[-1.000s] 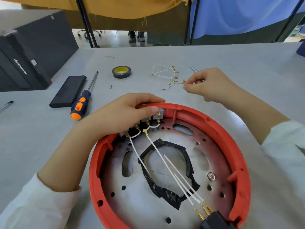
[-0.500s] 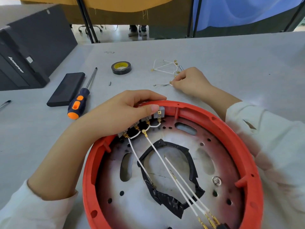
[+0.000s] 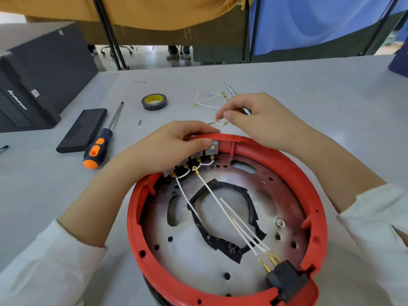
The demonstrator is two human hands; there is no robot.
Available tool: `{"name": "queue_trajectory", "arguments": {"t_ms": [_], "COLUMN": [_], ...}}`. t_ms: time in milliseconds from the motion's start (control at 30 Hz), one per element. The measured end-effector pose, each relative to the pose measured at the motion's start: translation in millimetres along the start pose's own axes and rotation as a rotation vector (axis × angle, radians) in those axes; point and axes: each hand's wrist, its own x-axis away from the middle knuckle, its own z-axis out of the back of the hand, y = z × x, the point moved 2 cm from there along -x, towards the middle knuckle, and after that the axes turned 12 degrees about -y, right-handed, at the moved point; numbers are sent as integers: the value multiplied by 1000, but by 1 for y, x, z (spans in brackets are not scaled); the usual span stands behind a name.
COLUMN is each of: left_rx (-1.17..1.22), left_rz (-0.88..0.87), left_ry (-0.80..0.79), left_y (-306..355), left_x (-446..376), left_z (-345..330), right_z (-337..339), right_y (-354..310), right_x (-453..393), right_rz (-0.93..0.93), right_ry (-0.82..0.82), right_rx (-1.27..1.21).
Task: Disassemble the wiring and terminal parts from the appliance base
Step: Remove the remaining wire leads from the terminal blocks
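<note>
With my left hand (image 3: 167, 149) gripping the red base's (image 3: 313, 208) rim at 12 o'clock over the terminal blocks (image 3: 202, 154), my right grip (image 3: 254, 117) hangs loosely curled, seemingly empty, above a short freed wire (image 3: 220, 123) on the bench (image 3: 309, 89); next, I judge, pull another spade connector.

Red base (image 3: 293, 171) upturned; white wires (image 3: 229, 214) attached.

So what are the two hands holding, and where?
The left hand grips the round red plastic appliance base at its far rim, thumb on the grey terminal blocks. The right hand hovers over a short white wire; holding nothing clearly.
</note>
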Motion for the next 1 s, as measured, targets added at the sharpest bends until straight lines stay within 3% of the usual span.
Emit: {"name": "queue_trajectory", "arguments": {"t_ms": [100,300,500,667,800,1000], "left_rx": [-40,91,135,112,140,145], "left_rz": [-12,-83,101,135,131,89], "left_ry": [67,387,267,224,200,145], "left_y": [1,3,-7,-6,-9,-12], "left_x": [-4,6,18,19,19,17], "left_z": [-1,4,4,-3,-3,-4], "right_z": [-11,-22,-22,-23,-18,-4], "right_y": [-15,-16,-5,-1,-4,-8], "right_x": [11,23,18,18,25,34], "right_rz": [71,102,60,76,165,147], "right_ry": [-59,-133,-71,-39,-140,-313], "right_rx": [-82,-130,-173,-199,-365,-259]}}
